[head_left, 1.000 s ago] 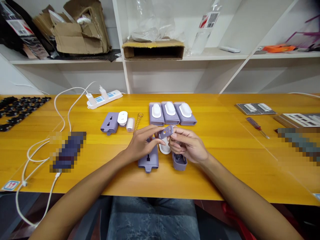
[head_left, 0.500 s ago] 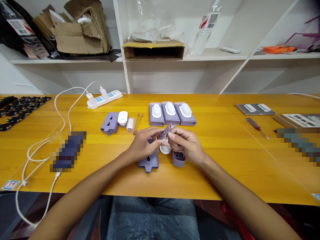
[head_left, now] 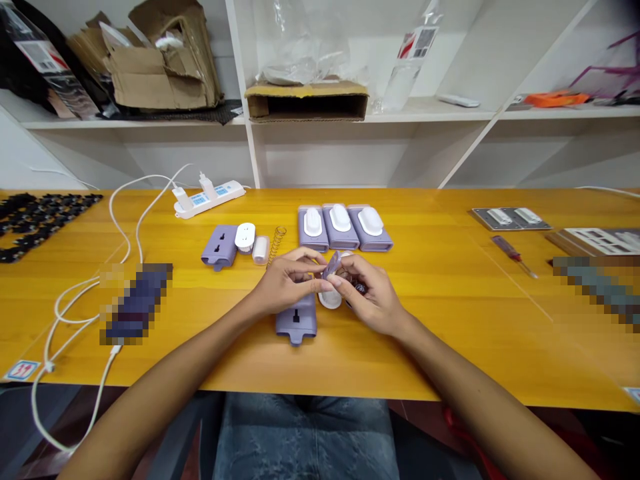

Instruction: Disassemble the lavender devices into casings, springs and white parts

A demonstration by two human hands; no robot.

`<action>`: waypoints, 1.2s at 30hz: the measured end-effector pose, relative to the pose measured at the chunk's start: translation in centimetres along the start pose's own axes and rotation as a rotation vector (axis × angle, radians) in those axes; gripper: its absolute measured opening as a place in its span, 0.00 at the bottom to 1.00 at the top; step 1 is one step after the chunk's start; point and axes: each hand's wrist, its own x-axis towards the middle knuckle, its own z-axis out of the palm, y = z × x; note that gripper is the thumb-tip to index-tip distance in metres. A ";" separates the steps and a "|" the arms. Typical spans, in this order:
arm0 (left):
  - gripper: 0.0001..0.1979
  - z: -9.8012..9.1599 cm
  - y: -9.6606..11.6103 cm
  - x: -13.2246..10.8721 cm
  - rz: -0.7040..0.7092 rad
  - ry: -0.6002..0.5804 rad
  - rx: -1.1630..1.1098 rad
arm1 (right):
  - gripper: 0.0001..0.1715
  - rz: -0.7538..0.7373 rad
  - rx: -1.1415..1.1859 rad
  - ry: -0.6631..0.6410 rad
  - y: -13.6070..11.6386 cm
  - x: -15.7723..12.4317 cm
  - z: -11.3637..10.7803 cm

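Observation:
Between my two hands, above the table, is a small translucent purple plastic piece [head_left: 331, 265]. My left hand [head_left: 290, 280] pinches it from the left, thumb and fingertips closed. From the other side my right hand [head_left: 373, 293] grips it, with its fingers curled; something dark and coiled shows partly within them. Under the hands lies a round white part [head_left: 330, 299], half covered. A purple housing with socket slots [head_left: 296, 323] rests below my left hand. Behind it sit a coiled metal spring [head_left: 277, 245], a white cylinder [head_left: 261, 249], a white socket block [head_left: 245, 237] and another purple housing [head_left: 219, 245].
Three purple units with white tops [head_left: 341, 220] stand in a row behind my hands. A power strip [head_left: 210, 199] with white cables and a blurred phone [head_left: 139, 303] are at left. To the right lie a screwdriver [head_left: 514, 255] and a grey plate [head_left: 511, 219].
My right hand has turned and closed further around the front of the purple piece. The small purple cup below it is now hidden, and a dark coiled shape shows at its fingers.

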 end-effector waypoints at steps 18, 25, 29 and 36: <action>0.30 0.4 0.2 -0.2 -0.048 -0.035 -0.186 | 0.16 0.064 0.123 0.025 -0.2 0.3 0.1; 0.31 0.6 0.1 -0.2 -0.070 -0.037 -0.163 | 0.15 0.054 0.080 0.056 0.1 0.2 0.3; 0.31 0.6 0.1 -0.2 -0.067 -0.032 -0.150 | 0.14 0.066 0.096 0.054 0.1 0.3 0.3; 0.31 0.6 -0.1 -0.4 -0.043 -0.041 -0.120 | 0.14 0.085 0.056 0.054 0.4 0.4 0.3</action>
